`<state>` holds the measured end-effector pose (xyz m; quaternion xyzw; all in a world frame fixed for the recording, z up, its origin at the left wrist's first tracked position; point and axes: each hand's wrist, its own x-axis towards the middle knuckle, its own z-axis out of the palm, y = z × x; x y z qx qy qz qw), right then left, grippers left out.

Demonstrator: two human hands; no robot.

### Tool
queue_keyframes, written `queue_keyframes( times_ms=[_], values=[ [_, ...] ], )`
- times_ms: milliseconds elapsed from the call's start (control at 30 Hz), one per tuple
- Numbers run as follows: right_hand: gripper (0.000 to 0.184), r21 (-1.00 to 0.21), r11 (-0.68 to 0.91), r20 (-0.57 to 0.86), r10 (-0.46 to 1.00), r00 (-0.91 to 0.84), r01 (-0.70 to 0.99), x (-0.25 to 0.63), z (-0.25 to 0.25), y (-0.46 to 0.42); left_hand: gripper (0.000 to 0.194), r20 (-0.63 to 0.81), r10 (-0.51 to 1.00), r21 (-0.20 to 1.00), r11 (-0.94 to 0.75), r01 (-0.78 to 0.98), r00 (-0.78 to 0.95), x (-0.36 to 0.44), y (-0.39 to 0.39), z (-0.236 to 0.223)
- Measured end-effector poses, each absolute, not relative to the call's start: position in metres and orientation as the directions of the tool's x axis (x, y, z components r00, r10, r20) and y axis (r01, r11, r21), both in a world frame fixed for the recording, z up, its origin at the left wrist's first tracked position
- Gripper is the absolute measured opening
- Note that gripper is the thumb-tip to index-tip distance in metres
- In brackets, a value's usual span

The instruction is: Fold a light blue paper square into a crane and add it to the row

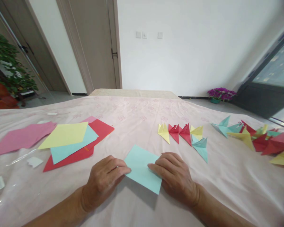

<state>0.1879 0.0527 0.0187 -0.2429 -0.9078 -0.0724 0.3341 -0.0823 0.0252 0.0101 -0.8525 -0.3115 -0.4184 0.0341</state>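
Note:
A light blue square of paper (142, 167) lies on the pink tablecloth (137, 119) right in front of me. My left hand (104, 181) pinches its left corner with closed fingers. My right hand (175, 176) rests on its right side, fingers curled and pressing the sheet down. Both hands touch the paper, which looks folded over and lies nearly flat.
A stack of pink, yellow, blue and red paper sheets (68, 142) lies to the left. Several folded paper figures (184, 134) stand beyond my right hand, and a larger pile of folded paper figures (257, 138) sits far right. Small white scraps (34, 161) lie at left.

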Motion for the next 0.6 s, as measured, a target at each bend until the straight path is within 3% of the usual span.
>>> queue_keyframes(
  times_ms=[167,333,433,533,600],
  values=[
    [0.037,-0.255,0.772,0.635,0.588,-0.501,0.582,0.193,0.012,0.067,0.018,0.734,0.606,0.399,-0.75,0.527,0.308,-0.09,0.035,-0.001],
    [0.033,-0.375,0.778,0.618,0.615,-0.49,0.504,0.197,0.009,0.077,0.01,0.689,0.661,0.549,-0.744,0.38,0.298,-0.094,0.039,-0.007],
    [0.025,-0.363,0.802,0.629,0.586,-0.511,0.473,0.197,0.01,0.075,0.011,0.711,0.607,0.48,-0.787,0.387,0.354,-0.092,0.039,-0.004],
    [0.025,-0.31,0.8,0.677,0.565,-0.471,0.514,0.197,0.012,0.071,0.003,0.732,0.577,0.338,-0.769,0.543,0.362,-0.09,0.039,0.002],
    [0.03,-0.253,0.778,0.686,0.564,-0.46,0.575,0.199,0.014,0.067,0.011,0.745,0.551,0.249,-0.754,0.608,0.377,-0.089,0.037,0.005]
  ],
)
